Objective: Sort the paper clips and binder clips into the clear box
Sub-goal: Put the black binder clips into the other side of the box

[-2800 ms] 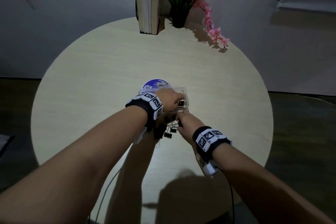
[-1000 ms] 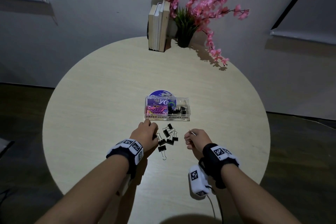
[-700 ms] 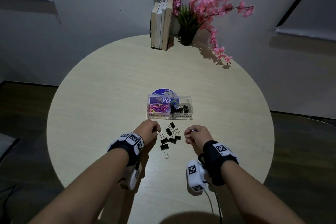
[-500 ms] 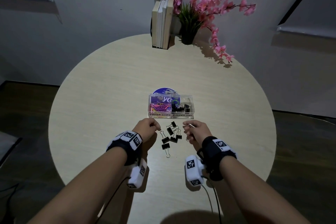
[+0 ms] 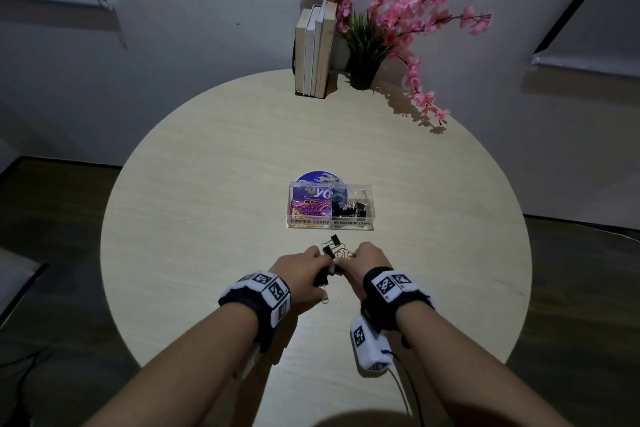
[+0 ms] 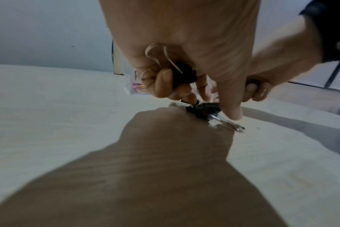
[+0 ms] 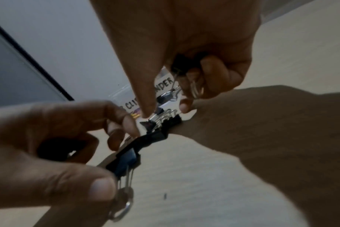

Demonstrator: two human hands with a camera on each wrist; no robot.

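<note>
We look down at a round counter (image 5: 214, 204) where our two hands meet over a small heap of black binder clips (image 5: 333, 246). The left hand (image 5: 300, 270) has its fingers curled around one binder clip tucked in the palm, while thumb and fingertips close on another clip lying on the counter. The right hand (image 5: 367, 262) likewise holds a clip in its curled fingers and reaches a straight forefinger down onto the heap. The heap sits directly under and between both grips, touching the fingertips, so neither hand is clearly nearer.

The clear box (image 5: 330, 206) stands straight ahead, beyond the hands and near them, its long side across our view. Its left half holds colourful paper clips (image 5: 309, 209); its right half, labelled for binder clips, lies slightly closer to the right hand. We judge the next move is forward, into that right half.
</note>
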